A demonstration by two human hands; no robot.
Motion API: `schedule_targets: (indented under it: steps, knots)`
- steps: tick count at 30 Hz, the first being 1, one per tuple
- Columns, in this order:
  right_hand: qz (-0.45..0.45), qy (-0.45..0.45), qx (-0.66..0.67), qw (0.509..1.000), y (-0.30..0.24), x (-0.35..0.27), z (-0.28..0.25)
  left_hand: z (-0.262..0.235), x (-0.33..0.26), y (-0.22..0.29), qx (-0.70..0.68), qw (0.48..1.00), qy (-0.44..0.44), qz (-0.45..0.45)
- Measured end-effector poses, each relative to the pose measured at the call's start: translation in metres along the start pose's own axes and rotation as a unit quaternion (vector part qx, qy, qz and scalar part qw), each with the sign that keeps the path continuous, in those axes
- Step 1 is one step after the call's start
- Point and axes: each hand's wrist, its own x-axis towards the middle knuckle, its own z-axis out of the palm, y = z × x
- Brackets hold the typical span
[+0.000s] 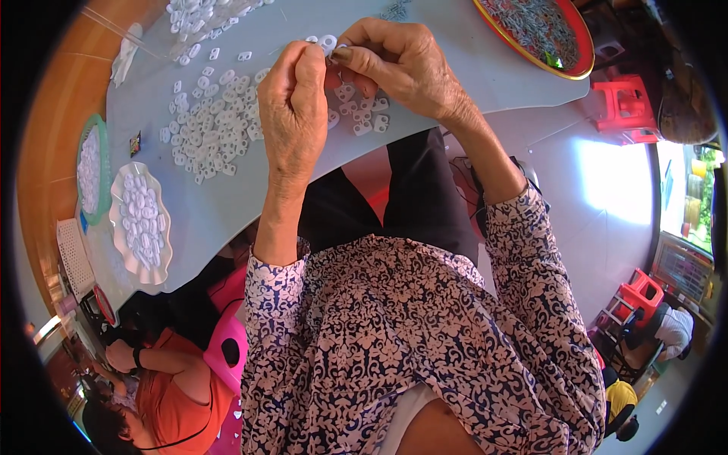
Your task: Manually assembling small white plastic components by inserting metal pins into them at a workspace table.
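Over the far side of the table, both hands meet at a small white plastic piece (327,43) with a round hole. My left hand (292,110) is closed, its thumb and fingertips pinching the piece. From the right, my right hand (402,64) comes in with thumb and finger pressed together against the piece's edge; anything tiny between them is hidden. Beneath the hands lie several loose white plastic pieces (362,114), each with small holes. A larger spread of white pieces (216,125) lies just left of my left hand.
On the pale table (250,197) stand a scalloped dish (164,262) of white parts and a green basket (92,216). A red tray (580,45) at the far right holds thin grey metal parts. Red stools (626,106) stand beyond; a person in orange (186,379) sits at lower left.
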Motion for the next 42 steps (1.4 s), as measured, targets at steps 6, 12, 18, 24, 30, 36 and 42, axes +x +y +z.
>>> schedule_targets:
  steps: [6, 12, 18, 24, 30, 36, 42]
  knots:
    - [-0.008, 0.008, -0.006, 1.000, 0.001, 0.000, -0.001, 0.000, 0.002, 0.002, -0.001, 1.000, 0.008, -0.024]
    - [-0.007, 0.005, -0.008, 1.000, 0.002, 0.000, 0.000, -0.001, 0.002, 0.000, -0.006, 0.999, 0.005, -0.036]
    - [-0.014, 0.025, -0.005, 1.000, 0.005, 0.000, -0.002, -0.002, 0.002, -0.004, 0.022, 1.000, 0.014, -0.007]
    - [-0.004, 0.008, 0.056, 0.998, -0.002, -0.002, -0.003, -0.002, 0.003, 0.000, 0.016, 0.999, 0.031, -0.006]
    - [-0.009, -0.013, 0.146, 0.989, 0.002, -0.002, -0.003, 0.001, 0.005, -0.009, 0.070, 0.989, 0.041, 0.122]
    - [0.002, -0.015, 0.189, 0.982, -0.004, -0.002, -0.004, 0.001, 0.004, -0.003, 0.110, 0.978, 0.036, 0.173]
    - [-0.003, -0.005, 0.196, 0.981, -0.007, -0.002, -0.004, -0.001, 0.008, -0.002, 0.140, 0.959, 0.055, 0.241]
